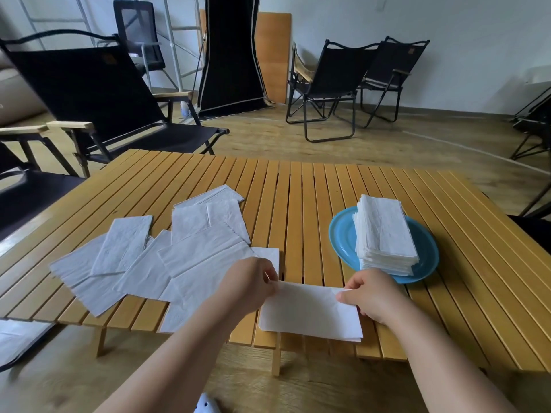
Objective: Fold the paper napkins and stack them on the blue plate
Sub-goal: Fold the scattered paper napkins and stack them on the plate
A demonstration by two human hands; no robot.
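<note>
While I scan from the left edge, I first pick up a black folding chair [98, 93] standing behind the slatted wooden table [298, 186]. On the table's left half lies a loose spread of unfolded napkins [149, 257], overlapping one another at odd angles, some reaching the near edge. One more white sheet [18, 338] lies off the table at the far left, low in my view.

Next comes the left hand [249, 283], fingers curled, pinching the upper left corner of a folded napkin [310, 311] between thumb and fingertips. That napkin sits flat near the table's front edge, its near side just at the edge (it reads as a doubled rectangle, long side running left to right). The right hand [371, 295] pinches the napkin's upper right corner in the same way, thumb on top.

Just beyond the right hand sits the blue plate [343, 234], carrying a tall stack of folded napkins [384, 234], edges fairly even, standing toward the plate's right side. Farther back on the right, two more black folding chairs [351, 79] stand by the white wall.
</note>
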